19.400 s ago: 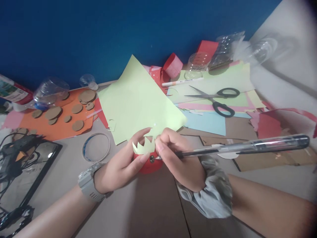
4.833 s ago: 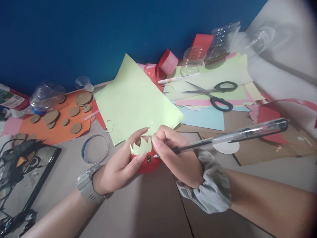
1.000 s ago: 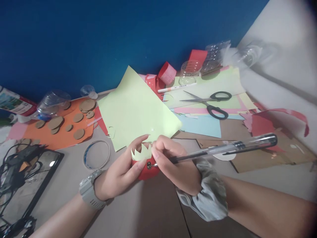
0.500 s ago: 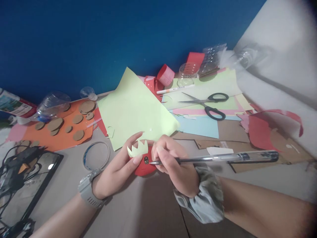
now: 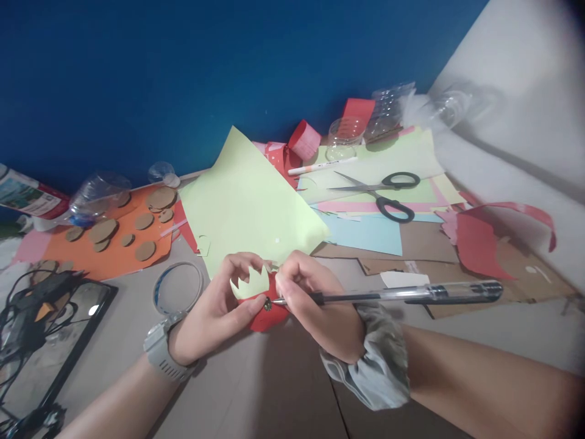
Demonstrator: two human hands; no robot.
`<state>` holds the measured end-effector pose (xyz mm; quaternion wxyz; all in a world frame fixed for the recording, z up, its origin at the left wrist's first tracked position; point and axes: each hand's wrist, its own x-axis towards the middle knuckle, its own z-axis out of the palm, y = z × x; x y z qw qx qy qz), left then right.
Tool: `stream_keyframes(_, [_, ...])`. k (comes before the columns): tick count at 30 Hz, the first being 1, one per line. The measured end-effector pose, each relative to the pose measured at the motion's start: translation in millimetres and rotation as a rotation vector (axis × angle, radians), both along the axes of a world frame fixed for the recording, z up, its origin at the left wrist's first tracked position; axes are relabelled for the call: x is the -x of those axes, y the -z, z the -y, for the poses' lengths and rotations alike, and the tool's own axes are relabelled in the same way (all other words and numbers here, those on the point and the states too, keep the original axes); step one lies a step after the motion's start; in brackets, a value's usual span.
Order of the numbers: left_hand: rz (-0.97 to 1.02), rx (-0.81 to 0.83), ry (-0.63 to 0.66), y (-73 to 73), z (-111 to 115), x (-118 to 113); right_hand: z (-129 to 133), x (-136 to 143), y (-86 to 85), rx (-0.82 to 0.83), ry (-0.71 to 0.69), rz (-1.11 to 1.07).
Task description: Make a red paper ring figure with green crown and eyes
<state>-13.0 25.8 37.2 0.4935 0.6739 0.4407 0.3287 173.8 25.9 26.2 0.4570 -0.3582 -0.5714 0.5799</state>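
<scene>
My left hand (image 5: pixel 228 299) grips a red paper piece (image 5: pixel 267 320) topped by a pale green paper crown (image 5: pixel 251 283). Its thumb presses on the front, and the other fingers curl behind. A small dark spot like a drawn eye shows on the red surface near the thumb tip. In my right hand (image 5: pixel 315 299) is a clear-barrelled pen (image 5: pixel 388 294), its tip at that spot and its back end pointing right. My right fingers also lie against the red piece's edge. Beyond both hands lies a large pale green paper sheet (image 5: pixel 251 195).
Black-handled scissors (image 5: pixel 379 189) lie on coloured papers at the right, near a white marker (image 5: pixel 322 166). A tape roll (image 5: pixel 177 286) sits left of my hands. Cardboard discs (image 5: pixel 103 230) rest on orange paper (image 5: pixel 158 244). A black-edged device with cables (image 5: pixel 68 329) occupies the near left.
My left fingers have curled in behind the crown, and the red piece has tilted and shifted slightly left and down. The pen has moved a little left with it, its tip staying by the dark spot.
</scene>
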Motion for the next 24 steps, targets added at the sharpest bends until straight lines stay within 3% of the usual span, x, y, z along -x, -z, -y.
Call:
stream_keyframes(4, [0.14, 0.149, 0.172, 0.2, -2.0, 0.5, -0.6, -0.7, 1.5, -0.07, -0.03, -0.026])
stream_keyframes(7, [0.226, 0.196, 0.226, 1.3, -3.4, 1.5, -1.1, -1.2, 1.5, -0.119, -0.059, -0.025])
stream_keyframes(14, [0.175, 0.117, 0.304, -0.6, -3.8, 5.8, -1.4, -1.6, 1.2, -0.108, -0.058, -0.011])
stream_keyframes(24, [0.034, -0.042, 0.317, -1.1, -3.5, 2.8, 1.3, -2.8, 1.5, -0.073, -0.062, -0.02])
